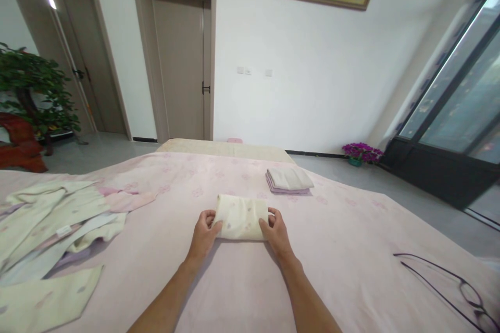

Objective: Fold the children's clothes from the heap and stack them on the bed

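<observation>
1. Fingers (208, 215) of the left hand (202, 237) grip the left end of a folded cream cloth (242, 218), the thumb over its top and the others curled at its side.
2. Likewise the right hand (278, 237) grips the right end, thumb on top, remaining fingers bent around the side.
3. Between the two hands lies the cloth, spotted face up, its far edge reaching past the fingertips.
4. It is held over the middle of the pink surface (344, 250), well in from the left and right edges; whether its underside touches, I cannot tell.
5. Toward the far edge, beyond the right hand, sits a folded stack (289, 179), pale on top and lilac below, apart from the cloth.
6. Loose clothes (58, 223) spread along the left side; a flat spotted piece (50, 299) lies toward the near left corner.
7. Glasses (460, 279) rest toward the near right corner, temples unfolded.
</observation>
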{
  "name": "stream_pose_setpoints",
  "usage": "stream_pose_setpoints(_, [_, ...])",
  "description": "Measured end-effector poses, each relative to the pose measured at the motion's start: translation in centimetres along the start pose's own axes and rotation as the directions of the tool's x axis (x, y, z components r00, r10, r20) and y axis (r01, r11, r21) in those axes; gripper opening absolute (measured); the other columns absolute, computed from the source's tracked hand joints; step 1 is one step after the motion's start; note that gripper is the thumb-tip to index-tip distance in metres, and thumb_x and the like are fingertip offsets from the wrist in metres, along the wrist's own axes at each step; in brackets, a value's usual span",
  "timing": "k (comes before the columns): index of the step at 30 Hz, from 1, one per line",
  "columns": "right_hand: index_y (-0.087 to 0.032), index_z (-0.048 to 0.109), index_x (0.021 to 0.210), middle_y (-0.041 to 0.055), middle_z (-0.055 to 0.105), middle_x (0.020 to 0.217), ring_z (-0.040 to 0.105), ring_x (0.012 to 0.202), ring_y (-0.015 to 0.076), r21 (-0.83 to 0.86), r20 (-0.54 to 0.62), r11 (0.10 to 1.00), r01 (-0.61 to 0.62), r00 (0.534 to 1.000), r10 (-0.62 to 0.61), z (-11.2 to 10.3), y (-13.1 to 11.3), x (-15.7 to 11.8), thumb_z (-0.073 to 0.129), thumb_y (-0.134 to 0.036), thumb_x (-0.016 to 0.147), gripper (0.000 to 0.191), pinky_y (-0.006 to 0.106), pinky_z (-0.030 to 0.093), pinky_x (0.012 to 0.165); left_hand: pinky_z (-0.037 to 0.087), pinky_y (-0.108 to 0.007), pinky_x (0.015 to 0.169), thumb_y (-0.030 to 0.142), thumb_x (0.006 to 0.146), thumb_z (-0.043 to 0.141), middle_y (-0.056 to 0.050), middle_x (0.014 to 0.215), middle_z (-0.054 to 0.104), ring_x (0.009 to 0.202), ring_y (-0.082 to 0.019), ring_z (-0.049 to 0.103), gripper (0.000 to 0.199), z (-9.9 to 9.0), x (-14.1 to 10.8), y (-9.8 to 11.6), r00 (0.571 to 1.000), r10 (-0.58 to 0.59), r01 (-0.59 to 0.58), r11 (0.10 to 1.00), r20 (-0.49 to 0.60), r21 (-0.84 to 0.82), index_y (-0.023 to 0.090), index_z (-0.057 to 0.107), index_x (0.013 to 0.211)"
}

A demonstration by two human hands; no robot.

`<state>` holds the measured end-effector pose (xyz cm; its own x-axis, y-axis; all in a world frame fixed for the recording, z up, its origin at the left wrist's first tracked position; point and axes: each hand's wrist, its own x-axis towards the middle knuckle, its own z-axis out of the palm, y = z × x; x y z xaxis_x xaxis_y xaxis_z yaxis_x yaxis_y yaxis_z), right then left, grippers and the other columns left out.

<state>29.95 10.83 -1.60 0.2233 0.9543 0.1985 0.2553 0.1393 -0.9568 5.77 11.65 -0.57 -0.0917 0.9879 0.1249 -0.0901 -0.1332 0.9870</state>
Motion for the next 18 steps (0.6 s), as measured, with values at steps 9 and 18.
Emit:
stream_pose_setpoints(9, [-0.017, 0.061, 0.112, 0.0065, 0.07, 0.1, 0.063, 0.084, 0.0222, 0.486, 0.174, 0.871, -0.075, 0.985, -0.013, -0.9, -0.9, -0.8, 0.072, -0.026, 0.057, 0.057, 0.03, 0.05, 0.069, 0.052, -0.032, 0.078, 0.03, 0.069, 0.073, -0.01, 0.109, 0.07, 0.095, -0.025, 0.066, 0.058, -0.6, -0.4, 1.7, 0.964, -0.003, 0.065, 0.972, 0.264, -0.226, 0.014, 0.059, 0.123])
stream_pose_setpoints(18, [-0.02, 0.057, 0.127, 0.0104, 0.065, 0.123, 0.062, 0.103, 0.0252, 0.348, 0.405, 0.915, -0.204, 0.913, 0.049, -3.9, -5.4, -0.3, 0.077, -0.041, 0.067, 0.067, 0.034, 0.049, 0.083, 0.051, -0.029, 0.071, 0.043, 0.079, 0.071, -0.009, 0.097, 0.071, 0.084, -0.021, 0.064, 0.044, -0.5, -1.1, 2.6, 0.941, -0.014, 0.063, 0.989, 0.339, -0.136, 0.013, 0.066, 0.112])
